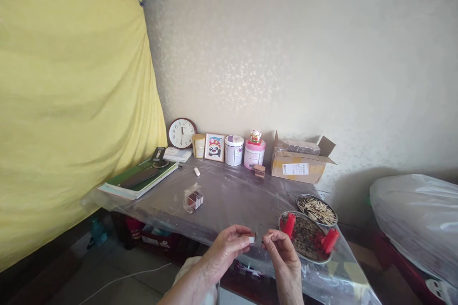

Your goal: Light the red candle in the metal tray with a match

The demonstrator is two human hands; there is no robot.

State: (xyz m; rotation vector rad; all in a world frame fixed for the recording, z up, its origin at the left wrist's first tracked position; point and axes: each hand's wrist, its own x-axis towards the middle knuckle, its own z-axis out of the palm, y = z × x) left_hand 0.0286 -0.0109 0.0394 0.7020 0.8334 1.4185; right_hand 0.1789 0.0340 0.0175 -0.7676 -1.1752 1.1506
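Note:
My left hand (232,243) is closed around a small matchbox (252,239), held above the front edge of the table. Just to its right, my right hand (282,250) pinches a thin matchstick (270,235) between thumb and fingertips. A small gap separates the match from the box. Beyond my right hand lies a round tray (304,256) of dark burnt bits, with a red candle (289,225) at its left and another red candle (329,240) at its right. Behind it a second round dish holds many pale matchsticks (317,210).
Plastic sheeting covers the table (229,195). A wrapped pack of matchboxes (195,201) lies left of centre. Along the wall stand a clock (182,133), a panda picture (214,147), tins (234,151) and an open cardboard box (296,164). Books (139,181) lie at the left.

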